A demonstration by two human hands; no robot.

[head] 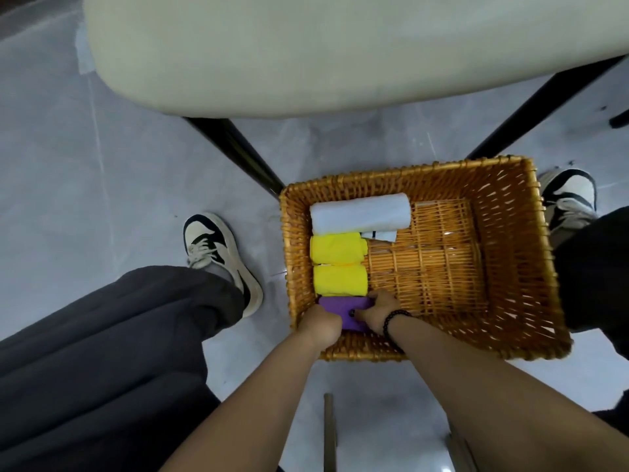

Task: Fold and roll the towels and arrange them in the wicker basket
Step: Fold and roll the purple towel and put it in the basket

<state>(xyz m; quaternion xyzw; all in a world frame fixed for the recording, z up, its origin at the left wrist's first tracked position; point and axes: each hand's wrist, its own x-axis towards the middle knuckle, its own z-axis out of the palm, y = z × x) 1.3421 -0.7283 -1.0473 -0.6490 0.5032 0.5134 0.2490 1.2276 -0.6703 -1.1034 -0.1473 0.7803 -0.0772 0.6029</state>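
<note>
Bench (340, 52): a pale green-grey top is filling the upper part of the frame, with black legs slanting down toward the middle.
Floor (102, 165): grey glossy tiles are showing around everything, lower and left of the bench.
Trousers (102, 352): dark grey cloth is covering the person's leg in the lower left of the frame.
Wicker basket (531, 267): an orange-brown rectangular basket is sitting on the floor, right of centre, below the bench edge; its right half is showing bare woven bottom.
Shoes: a black-and-white shoe (223, 260) is standing just left of the basket, and another (568, 195) is standing at its upper right corner.
White towel (360, 212): a roll is lying crosswise at the top of the row along the basket's left wall.
Upper yellow towel (338, 248): a roll is lying just below the white one, touching it.
Lower yellow towel (340, 280): a second roll is lying directly below the first, pressed against it.
Purple towel (343, 308): a roll is sitting at the bottom of the row, in the basket's lower left corner, touching the lower yellow towel.
Left hand (321, 327): it is grasping the near left part of the purple towel, fingers curled down over it.
Right hand (379, 310): it is grasping the right end of the purple towel, fingers wrapping around it.
Bracelet (394, 321): dark beads are circling the right wrist.
</note>
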